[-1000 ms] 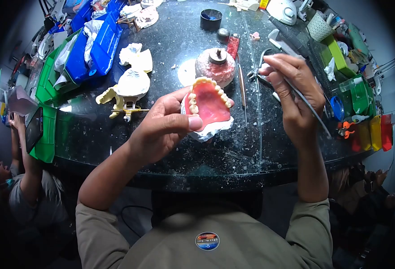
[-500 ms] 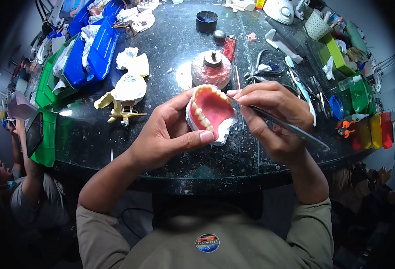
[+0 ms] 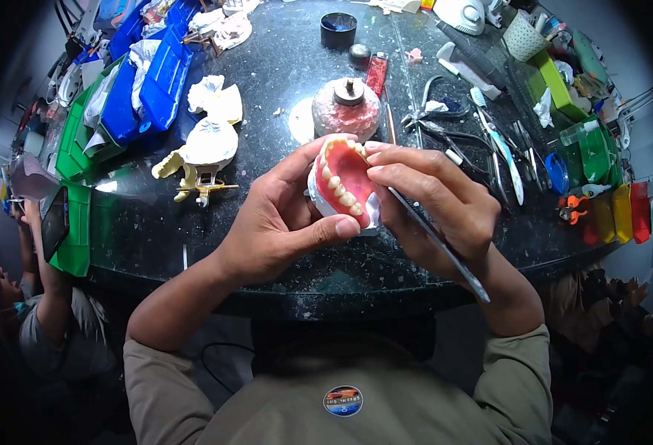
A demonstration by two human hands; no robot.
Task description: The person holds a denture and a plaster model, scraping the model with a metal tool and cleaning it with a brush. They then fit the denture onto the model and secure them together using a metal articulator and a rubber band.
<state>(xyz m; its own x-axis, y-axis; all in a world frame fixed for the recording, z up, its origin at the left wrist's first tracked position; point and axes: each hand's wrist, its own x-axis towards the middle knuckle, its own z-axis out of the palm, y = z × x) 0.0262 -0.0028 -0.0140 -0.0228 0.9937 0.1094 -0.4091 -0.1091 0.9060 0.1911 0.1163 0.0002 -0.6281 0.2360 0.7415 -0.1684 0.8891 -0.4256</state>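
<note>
Pink denture [image 3: 348,174] in left hand [image 3: 276,216]; badge lettering [image 3: 343,401] illegible.

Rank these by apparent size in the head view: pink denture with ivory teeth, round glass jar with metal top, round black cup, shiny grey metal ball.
1. Pink denture and glass jar: too alike to rank, since the left hand partly covers the denture
2. Black cup
3. Grey ball

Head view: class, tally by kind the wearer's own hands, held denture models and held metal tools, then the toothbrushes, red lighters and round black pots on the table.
Hands, left hand and right hand: 2
Denture model: 1
Metal tool: 1
Toothbrush: 1
Red lighter: 1
Black pot: 1
Total: 7
</note>
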